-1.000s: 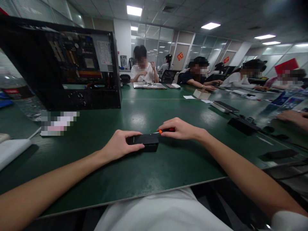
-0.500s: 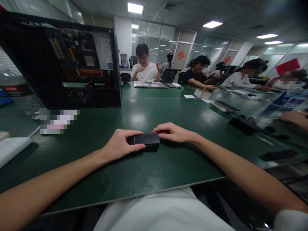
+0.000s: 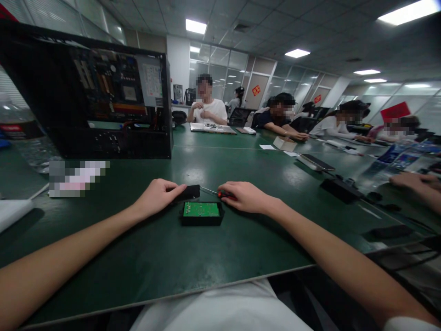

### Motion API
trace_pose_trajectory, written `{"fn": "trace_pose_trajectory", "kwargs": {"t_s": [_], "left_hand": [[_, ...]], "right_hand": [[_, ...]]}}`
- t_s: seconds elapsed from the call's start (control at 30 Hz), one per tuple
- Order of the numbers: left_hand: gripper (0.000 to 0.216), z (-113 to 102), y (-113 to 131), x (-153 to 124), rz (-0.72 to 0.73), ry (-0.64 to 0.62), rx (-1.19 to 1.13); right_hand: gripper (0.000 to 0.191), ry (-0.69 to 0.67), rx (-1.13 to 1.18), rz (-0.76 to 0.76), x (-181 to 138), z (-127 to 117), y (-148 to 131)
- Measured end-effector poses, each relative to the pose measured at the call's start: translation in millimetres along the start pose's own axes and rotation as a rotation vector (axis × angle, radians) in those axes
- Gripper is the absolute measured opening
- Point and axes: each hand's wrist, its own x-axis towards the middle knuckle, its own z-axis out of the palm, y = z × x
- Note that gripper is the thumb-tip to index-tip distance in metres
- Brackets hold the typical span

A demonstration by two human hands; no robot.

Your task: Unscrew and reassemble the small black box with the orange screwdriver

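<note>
A small black case (image 3: 201,221) rests on the green table in front of me, its top off and a green circuit board (image 3: 201,210) showing inside. My left hand (image 3: 156,197) is closed on the black cover (image 3: 191,191), just behind and left of the case. In my right hand (image 3: 246,196) is a screwdriver (image 3: 222,195) with a red and black handle. Its thin metal shaft points left, and the tip is close to the cover's right end; whether they touch I cannot tell.
An open computer tower (image 3: 113,101) stands at the back left, beside a plastic bottle (image 3: 37,142). A white object (image 3: 15,214) lies at the left. Right of me are a black adapter (image 3: 341,189), cables and a co-worker's hand (image 3: 409,181). Other people sit across the table.
The cover has come off the case and moved left and back with my left hand, uncovering the circuit board. The screwdriver's shaft now shows. My view has tilted slightly.
</note>
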Motion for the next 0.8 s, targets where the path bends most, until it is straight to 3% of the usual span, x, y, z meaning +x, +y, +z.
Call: {"fn": "trace_pose_trajectory", "kwargs": {"t_s": [0.13, 0.23, 0.33, 0.43, 0.53, 0.6, 0.67, 0.73, 0.8], "left_hand": [[0.05, -0.6, -2.8, 3.6, 0.1, -0.001, 0.1], [0.051, -0.7, -4.8, 5.9, 0.084, 0.033, 0.095], [0.053, -1.3, -5.5, 6.5, 0.033, 0.073, 0.023], [0.052, -0.9, -2.3, 4.2, -0.018, 0.068, -0.092], [0.051, 1.9, 2.0, 0.8, -0.045, 0.049, -0.194], [0.051, 4.9, 4.0, -1.4, -0.065, 0.016, -0.235], [0.051, 8.1, 5.8, -3.8, -0.075, -0.022, -0.252], [0.051, 11.1, 8.6, -6.6, -0.073, -0.047, -0.254], [0.05, 13.9, 13.2, -10.1, -0.065, -0.059, -0.254]], "right_hand": [[0.039, 0.121, -0.002, -0.02, 0.7, -4.8, -15.7], [0.048, 0.189, 0.192, -0.147, 3.5, -7.2, -33.0], [0.067, 0.173, 0.21, -0.225, 6.5, -3.7, -54.5], [0.059, 0.158, 0.182, -0.243, 6.3, -0.6, -72.2], [0.051, 0.251, 0.306, -0.275, 2.7, -8.5, -70.2], [0.049, 0.37, 0.39, -0.218, -1.5, -22.0, -49.6], [0.049, 0.492, 0.411, -0.05, -8.4, -39.6, -11.2], [0.052, 0.574, 0.332, 0.203, -19.7, -57.4, 40.8], [0.05, 0.571, 0.072, 0.531, -36.5, -70.7, 97.4]]}}
